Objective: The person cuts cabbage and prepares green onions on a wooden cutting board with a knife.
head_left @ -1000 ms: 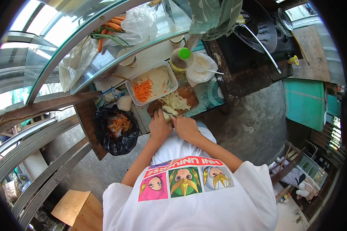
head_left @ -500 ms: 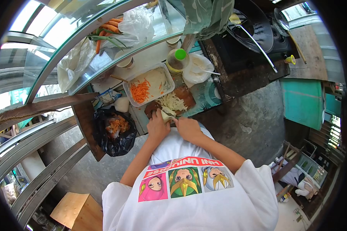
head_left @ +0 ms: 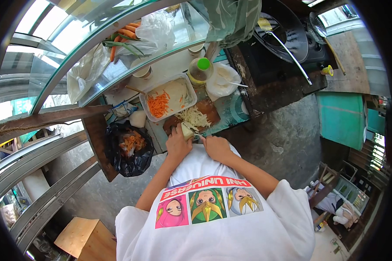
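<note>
My left hand [head_left: 177,142] is closed around a pale chunk of cabbage [head_left: 187,130] at the near edge of a brown cutting board [head_left: 213,114]. In my right hand [head_left: 217,148] is a knife [head_left: 197,135], mostly covered by the fingers; its blade lies against the right side of the chunk. Shredded cabbage [head_left: 193,116] is heaped on the board just beyond both hands. Behind the board stands a white plastic tub [head_left: 188,82] with shredded carrot [head_left: 158,104] and a pale batter-like mix in it.
Left of the board hangs a black bag [head_left: 113,152] with orange scraps. A green-lidded jar [head_left: 198,77] and a white bag-lined bowl [head_left: 223,82] with a spoon stand behind. A wok [head_left: 292,43] sits on the stove at right. Glass shelving [head_left: 113,71] overhangs the back left.
The knife and my right hand have shifted slightly right and down along the cabbage chunk. My left hand keeps its grip, and the chunk's pale face shows more.
</note>
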Demonstrator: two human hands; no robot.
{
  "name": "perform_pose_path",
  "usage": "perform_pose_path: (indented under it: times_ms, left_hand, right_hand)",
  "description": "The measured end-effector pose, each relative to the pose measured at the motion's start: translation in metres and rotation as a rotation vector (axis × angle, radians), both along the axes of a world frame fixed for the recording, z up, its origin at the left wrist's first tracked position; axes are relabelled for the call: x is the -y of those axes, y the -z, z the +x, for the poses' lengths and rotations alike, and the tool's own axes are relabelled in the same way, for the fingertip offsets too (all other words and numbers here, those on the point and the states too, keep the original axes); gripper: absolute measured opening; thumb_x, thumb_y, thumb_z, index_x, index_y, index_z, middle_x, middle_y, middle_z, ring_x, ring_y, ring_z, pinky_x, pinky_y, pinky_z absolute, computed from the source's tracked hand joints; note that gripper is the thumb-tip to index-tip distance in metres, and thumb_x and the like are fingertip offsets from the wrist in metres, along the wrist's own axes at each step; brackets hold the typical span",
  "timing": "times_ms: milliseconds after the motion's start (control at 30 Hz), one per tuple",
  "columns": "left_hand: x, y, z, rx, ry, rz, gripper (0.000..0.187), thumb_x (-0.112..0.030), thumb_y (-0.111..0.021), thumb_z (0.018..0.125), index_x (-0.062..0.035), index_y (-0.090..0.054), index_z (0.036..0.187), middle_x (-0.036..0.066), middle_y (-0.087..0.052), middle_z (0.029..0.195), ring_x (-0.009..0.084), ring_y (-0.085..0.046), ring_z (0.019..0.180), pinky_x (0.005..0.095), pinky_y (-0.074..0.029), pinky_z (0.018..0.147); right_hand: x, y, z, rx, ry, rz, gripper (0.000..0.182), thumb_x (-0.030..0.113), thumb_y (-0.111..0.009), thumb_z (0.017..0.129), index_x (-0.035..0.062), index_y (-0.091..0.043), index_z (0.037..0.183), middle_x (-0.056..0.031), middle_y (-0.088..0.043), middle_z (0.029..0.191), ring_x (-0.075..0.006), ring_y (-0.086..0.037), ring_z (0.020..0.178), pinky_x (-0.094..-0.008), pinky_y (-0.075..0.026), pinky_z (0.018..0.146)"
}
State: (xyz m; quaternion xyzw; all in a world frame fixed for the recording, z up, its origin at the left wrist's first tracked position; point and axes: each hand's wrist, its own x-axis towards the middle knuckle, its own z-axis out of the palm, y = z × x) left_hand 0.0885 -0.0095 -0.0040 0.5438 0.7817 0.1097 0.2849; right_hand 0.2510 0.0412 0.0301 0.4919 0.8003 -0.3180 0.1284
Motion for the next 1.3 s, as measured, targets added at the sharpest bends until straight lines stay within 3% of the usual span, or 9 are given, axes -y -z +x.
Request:
perform_pose_path:
  times_ms: [500, 567, 700, 767, 800, 867, 967, 1067, 1300]
  left_hand:
    - [-0.002, -0.002, -0.003, 0.082, -0.05, 0.003, 0.068, -0.028, -0.074, 0.067, -0.0005, -0.04, 0.119, 0.026, -0.052, 0.108, 0.0421, -0.061, 0.085, 0.0454, -0.052, 0.069]
    - [-0.005, -0.015, -0.005, 0.091, -0.074, -0.02, 0.066, -0.029, -0.075, 0.067, -0.0017, -0.041, 0.116, 0.025, -0.052, 0.108, 0.0425, -0.06, 0.084, 0.0461, -0.052, 0.07]
    - [0.002, -0.019, -0.008, 0.144, -0.174, -0.027, 0.063, -0.027, -0.077, 0.065, -0.0039, -0.042, 0.113, 0.024, -0.051, 0.107, 0.0432, -0.058, 0.089, 0.0469, -0.05, 0.075]
    - [0.01, -0.012, -0.016, 0.183, -0.207, 0.014, 0.063, -0.025, -0.077, 0.065, -0.0034, -0.042, 0.113, 0.024, -0.051, 0.107, 0.043, -0.057, 0.092, 0.0464, -0.049, 0.078]
    - [0.014, -0.009, -0.02, 0.223, -0.243, 0.057, 0.063, -0.024, -0.078, 0.065, -0.003, -0.042, 0.113, 0.023, -0.051, 0.107, 0.0429, -0.056, 0.096, 0.0458, -0.048, 0.08]
    - [0.018, -0.009, -0.028, 0.258, -0.242, 0.094, 0.063, -0.023, -0.078, 0.065, -0.0028, -0.042, 0.113, 0.023, -0.051, 0.108, 0.0422, -0.055, 0.097, 0.0452, -0.047, 0.082]
    - [0.024, -0.003, -0.038, 0.322, -0.232, 0.154, 0.065, -0.023, -0.078, 0.065, -0.003, -0.043, 0.116, 0.023, -0.051, 0.111, 0.041, -0.054, 0.1, 0.0445, -0.046, 0.085]
    - [0.023, 0.002, -0.036, 0.315, -0.217, 0.17, 0.068, -0.023, -0.078, 0.065, -0.0043, -0.043, 0.12, 0.022, -0.051, 0.113, 0.04, -0.054, 0.101, 0.0446, -0.046, 0.086]
    - [0.014, -0.002, -0.021, 0.165, -0.194, 0.104, 0.068, -0.023, -0.075, 0.069, -0.01, -0.041, 0.126, 0.022, -0.05, 0.117, 0.0403, -0.054, 0.103, 0.0445, -0.047, 0.084]
  right_hand:
    - [-0.021, 0.041, 0.016, -0.103, 0.133, -0.097, 0.058, 0.042, -0.034, 0.097, -0.0002, -0.061, 0.068, -0.0242, -0.062, 0.069, -0.0373, -0.063, 0.068, -0.0433, -0.049, 0.061]
    - [-0.034, 0.052, 0.023, -0.23, 0.21, -0.37, 0.059, 0.045, -0.034, 0.097, -0.0018, -0.061, 0.072, -0.0244, -0.062, 0.071, -0.0379, -0.061, 0.069, -0.0426, -0.046, 0.063]
    - [-0.045, 0.063, 0.023, -0.338, 0.195, -0.538, 0.061, 0.046, -0.034, 0.097, -0.005, -0.062, 0.079, -0.0227, -0.061, 0.068, -0.0381, -0.059, 0.065, -0.0433, -0.044, 0.062]
    - [-0.045, 0.063, 0.014, -0.281, 0.3, -0.738, 0.061, 0.049, -0.034, 0.094, -0.0022, -0.065, 0.079, -0.025, -0.063, 0.078, -0.0408, -0.061, 0.077, -0.0452, -0.046, 0.07]
    - [-0.043, 0.057, 0.012, -0.28, 0.301, -0.74, 0.061, 0.049, -0.034, 0.094, -0.0022, -0.065, 0.079, -0.025, -0.063, 0.078, -0.0408, -0.061, 0.077, -0.0452, -0.046, 0.07]
    - [-0.039, 0.037, 0.006, -0.18, 0.037, -0.361, 0.058, 0.049, -0.036, 0.094, 0.0008, -0.065, 0.081, -0.0231, -0.063, 0.075, -0.0386, -0.061, 0.074, -0.0453, -0.047, 0.068]
    - [-0.027, 0.013, 0.0, -0.333, 0.129, -0.222, 0.053, 0.049, -0.038, 0.093, 0.004, -0.064, 0.084, -0.0211, -0.063, 0.072, -0.0372, -0.062, 0.071, -0.0461, -0.047, 0.065]
    - [-0.029, -0.016, 0.001, -0.171, -0.056, -0.187, 0.051, 0.048, -0.039, 0.093, 0.0043, -0.064, 0.087, -0.0199, -0.063, 0.071, -0.037, -0.062, 0.068, -0.0468, -0.047, 0.065]
    - [-0.008, -0.008, 0.015, -0.104, -0.001, -0.111, 0.052, 0.046, -0.038, 0.094, 0.0021, -0.064, 0.085, -0.0209, -0.063, 0.07, -0.0387, -0.062, 0.067, -0.0476, -0.049, 0.063]
